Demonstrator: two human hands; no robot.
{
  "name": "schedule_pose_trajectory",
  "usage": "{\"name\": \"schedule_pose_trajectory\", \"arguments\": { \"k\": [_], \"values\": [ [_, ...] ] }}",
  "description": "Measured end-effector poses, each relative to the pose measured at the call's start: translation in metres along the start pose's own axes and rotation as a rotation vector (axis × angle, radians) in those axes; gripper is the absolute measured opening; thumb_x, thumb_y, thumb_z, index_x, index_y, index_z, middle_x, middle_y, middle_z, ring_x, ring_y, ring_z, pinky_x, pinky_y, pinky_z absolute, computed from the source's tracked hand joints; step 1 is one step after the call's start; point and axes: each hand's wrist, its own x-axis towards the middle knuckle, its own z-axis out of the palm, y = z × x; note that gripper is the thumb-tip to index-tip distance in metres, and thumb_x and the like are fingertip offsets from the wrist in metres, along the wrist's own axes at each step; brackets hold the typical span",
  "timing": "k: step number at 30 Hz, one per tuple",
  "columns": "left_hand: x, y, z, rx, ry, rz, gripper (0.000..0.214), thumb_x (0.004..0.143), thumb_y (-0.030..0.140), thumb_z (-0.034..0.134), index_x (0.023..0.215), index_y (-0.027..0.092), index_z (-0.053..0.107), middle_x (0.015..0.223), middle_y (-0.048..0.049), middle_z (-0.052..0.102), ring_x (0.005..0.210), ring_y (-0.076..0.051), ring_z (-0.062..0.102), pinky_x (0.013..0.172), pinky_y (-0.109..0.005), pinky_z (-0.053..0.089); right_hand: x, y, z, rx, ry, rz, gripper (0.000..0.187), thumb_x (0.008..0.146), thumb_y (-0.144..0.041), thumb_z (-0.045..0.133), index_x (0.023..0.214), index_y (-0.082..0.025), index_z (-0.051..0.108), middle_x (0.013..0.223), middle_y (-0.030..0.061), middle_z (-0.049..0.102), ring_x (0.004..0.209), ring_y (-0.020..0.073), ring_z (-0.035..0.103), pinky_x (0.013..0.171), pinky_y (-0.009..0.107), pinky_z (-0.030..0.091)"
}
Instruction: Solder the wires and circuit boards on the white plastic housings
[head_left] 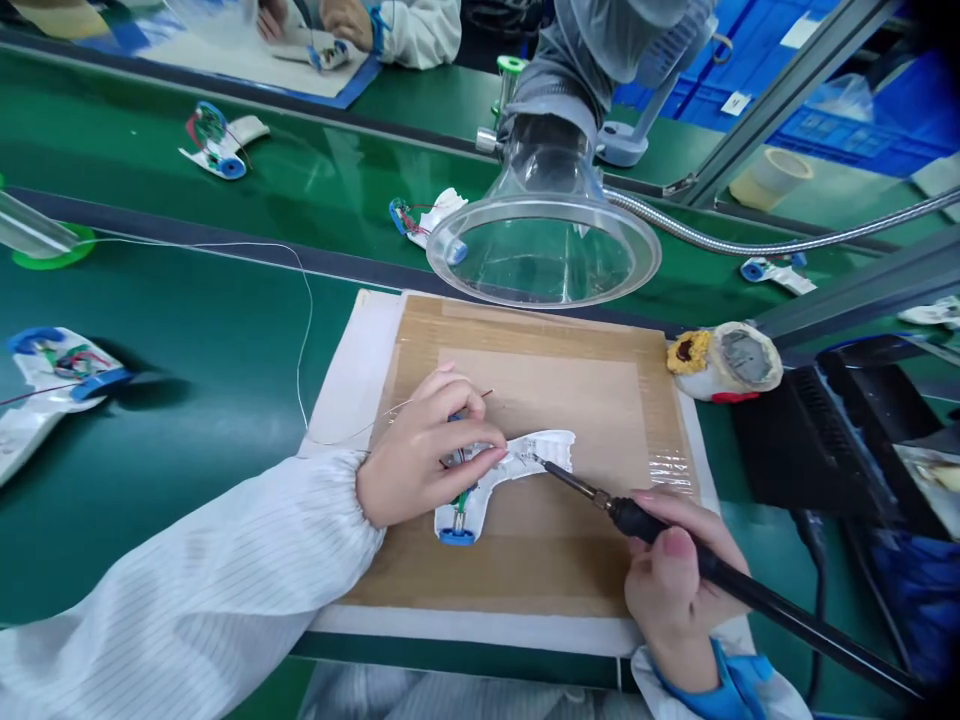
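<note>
My right hand (686, 575) grips a black soldering iron (652, 525), its tip at the handle part of a white plastic housing half (551, 448). This pistol-shaped piece lies on the brown taped board; a green circuit board and a blue round end show at its lower left. My left hand (442, 445) is over the piece, thumb and index finger pinched near the iron's tip. Thin solder wire (306, 340) runs from the left into this hand. The fingers cover much of the housing, and the wire's end is hard to make out.
A clear fume extractor hood (544, 250) hangs beyond the taped board (600, 580). At the right stand a yellow sponge (688, 352) on a round holder and a black box (817, 440). Another housing (67, 375) lies left. A co-worker's hands (349, 22) are across the bench.
</note>
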Motion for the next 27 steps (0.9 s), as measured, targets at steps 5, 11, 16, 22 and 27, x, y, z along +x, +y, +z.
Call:
{"name": "schedule_pose_trajectory", "arguments": {
  "k": [5,11,16,22,27],
  "values": [
    [0.002,-0.001,0.003,0.029,0.04,0.026,0.016,0.108,0.018,0.072,0.095,0.021,0.081,0.092,-0.0025,0.062,0.1,-0.022,0.068,0.119,-0.05,0.053,0.004,-0.003,0.001,0.001,-0.13,-0.022,0.017,0.11,-0.026,0.067,0.108,-0.025,0.083,0.084,0.0015,0.08,0.065,0.0168,0.072,0.06,0.032,0.059],
    [0.003,0.0,0.008,0.045,0.039,0.031,0.016,0.108,0.018,0.072,0.095,0.02,0.082,0.093,-0.0031,0.063,0.099,-0.023,0.067,0.118,-0.05,0.051,0.004,-0.002,-0.001,-0.033,-0.162,-0.005,0.015,0.11,-0.029,0.069,0.108,-0.026,0.083,0.086,0.002,0.082,0.066,0.0176,0.074,0.06,0.032,0.061],
    [0.002,-0.002,0.008,0.047,0.048,0.033,0.016,0.108,0.017,0.073,0.094,0.019,0.082,0.093,-0.0037,0.064,0.099,-0.023,0.066,0.112,-0.046,0.053,0.007,-0.003,0.0,-0.027,-0.168,-0.031,0.015,0.111,-0.029,0.068,0.109,-0.025,0.082,0.085,0.0015,0.081,0.066,0.0169,0.073,0.061,0.032,0.06],
    [0.004,0.001,0.007,0.063,0.047,0.033,0.018,0.109,0.019,0.072,0.094,0.02,0.081,0.093,-0.0032,0.063,0.097,-0.022,0.068,0.111,-0.047,0.054,0.013,-0.007,0.005,0.037,-0.165,-0.081,0.016,0.111,-0.022,0.065,0.11,-0.023,0.081,0.081,0.001,0.078,0.065,0.0164,0.069,0.058,0.033,0.055],
    [0.006,0.006,0.009,0.117,0.083,-0.006,0.017,0.109,0.016,0.07,0.095,0.021,0.08,0.095,-0.0029,0.063,0.101,-0.022,0.071,0.125,-0.055,0.048,0.014,-0.009,0.003,0.042,-0.13,-0.096,0.02,0.112,-0.024,0.061,0.11,-0.024,0.081,0.081,0.0025,0.077,0.066,0.0193,0.07,0.059,0.036,0.055]
  ]
}}
